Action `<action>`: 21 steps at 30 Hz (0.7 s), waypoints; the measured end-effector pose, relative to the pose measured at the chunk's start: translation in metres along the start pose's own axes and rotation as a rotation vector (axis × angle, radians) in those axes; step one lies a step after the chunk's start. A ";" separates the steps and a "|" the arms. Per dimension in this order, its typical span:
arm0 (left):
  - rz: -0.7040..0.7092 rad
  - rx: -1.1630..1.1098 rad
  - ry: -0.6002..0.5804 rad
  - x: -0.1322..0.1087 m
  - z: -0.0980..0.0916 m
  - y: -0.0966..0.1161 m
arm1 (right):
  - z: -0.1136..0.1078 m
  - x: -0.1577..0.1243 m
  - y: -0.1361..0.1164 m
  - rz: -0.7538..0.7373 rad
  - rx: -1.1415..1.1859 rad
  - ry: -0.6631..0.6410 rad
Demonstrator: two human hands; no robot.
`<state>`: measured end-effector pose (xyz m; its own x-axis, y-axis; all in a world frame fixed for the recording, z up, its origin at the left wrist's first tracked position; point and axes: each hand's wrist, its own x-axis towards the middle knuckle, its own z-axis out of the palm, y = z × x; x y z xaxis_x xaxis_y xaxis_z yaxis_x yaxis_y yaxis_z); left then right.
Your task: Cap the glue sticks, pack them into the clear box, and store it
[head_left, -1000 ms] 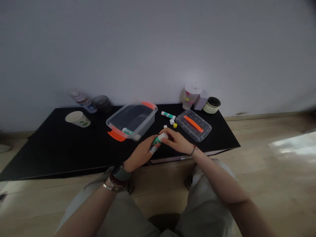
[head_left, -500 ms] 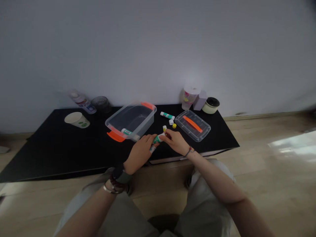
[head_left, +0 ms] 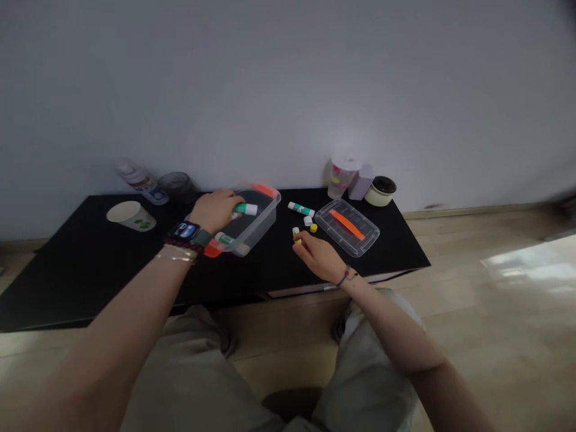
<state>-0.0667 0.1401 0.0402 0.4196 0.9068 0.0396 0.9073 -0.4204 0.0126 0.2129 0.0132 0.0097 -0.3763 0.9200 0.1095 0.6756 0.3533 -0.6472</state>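
Hands are well apart on my feed. The left hand (head_left: 215, 210) is closed around a green-and-white glue stick (head_left: 245, 209), its end poking out past the fingers, above the inside of a clear plastic bin (head_left: 265, 219) with orange handles. The right hand (head_left: 317, 252) sits partly curled just to the right of the bin, fingertips (head_left: 300, 236) against a small white-and-yellow cylinder (head_left: 296, 235); I can't tell from this view whether it is pinched or only touched.

Inside the bin lies a second glue stick (head_left: 224, 238). Right of the bin, on the black worktop (head_left: 274, 264), I see a third glue stick (head_left: 300, 209), a white cap (head_left: 308, 221) and a yellow cap (head_left: 313, 228), then a clear lid (head_left: 346, 237) with an orange strip. Farther right of the bin, by the wall (head_left: 288, 90), stand a clear plastic cup (head_left: 342, 177), a pale box (head_left: 361, 182) and a cream jar with a black lid (head_left: 380, 191). Left of the bin, a paper cup (head_left: 130, 216) lies on its side, behind it a plastic bottle (head_left: 141, 182) and a dark round container (head_left: 175, 186). A smartwatch (head_left: 183, 231) sits on the left wrist.
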 end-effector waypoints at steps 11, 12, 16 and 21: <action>-0.075 -0.035 -0.496 0.025 0.049 -0.009 | 0.012 -0.004 -0.001 -0.144 -0.433 -0.198; -0.083 -0.045 -0.492 0.024 0.050 -0.009 | 0.013 -0.005 0.000 -0.157 -0.445 -0.206; -0.125 -0.129 -0.450 0.019 0.056 -0.010 | 0.017 -0.006 0.002 -0.192 -0.468 -0.210; -0.158 -0.368 -0.317 0.017 0.064 -0.009 | 0.021 -0.006 0.004 -0.207 -0.489 -0.203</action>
<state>-0.0659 0.1615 -0.0233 0.3180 0.9008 -0.2958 0.9143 -0.2088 0.3472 0.2045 0.0060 -0.0093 -0.6142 0.7890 0.0181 0.7714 0.6050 -0.1973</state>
